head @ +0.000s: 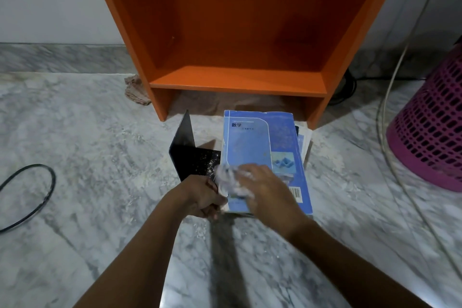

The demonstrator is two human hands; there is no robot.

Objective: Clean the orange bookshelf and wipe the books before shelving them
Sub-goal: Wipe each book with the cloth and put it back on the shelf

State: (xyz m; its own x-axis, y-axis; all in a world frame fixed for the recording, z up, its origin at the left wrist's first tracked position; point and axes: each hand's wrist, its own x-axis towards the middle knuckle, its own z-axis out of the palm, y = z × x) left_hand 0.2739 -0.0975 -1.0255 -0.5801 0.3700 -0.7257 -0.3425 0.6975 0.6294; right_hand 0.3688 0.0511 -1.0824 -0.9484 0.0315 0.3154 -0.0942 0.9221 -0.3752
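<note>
Pressing a crumpled white cloth (pixel 231 180) onto the blue book (pixel 260 147), the right hand (pixel 265 190) lies curled over it — the book tops a stack on the marble floor (pixel 100 147), just before the empty orange bookshelf (pixel 240 32). The left hand (pixel 202 195) clasps the book's near-left corner beside a black bookend (pixel 190 155).

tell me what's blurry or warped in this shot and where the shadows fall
Head view: the right hand and its crumpled white cloth are motion-smeared over the light blue textbook; the left hand is sharper. Wide-angle distortion splays the orange wooden bookshelf. A dark shadow streaks the grey marble floor below the hands.
</note>
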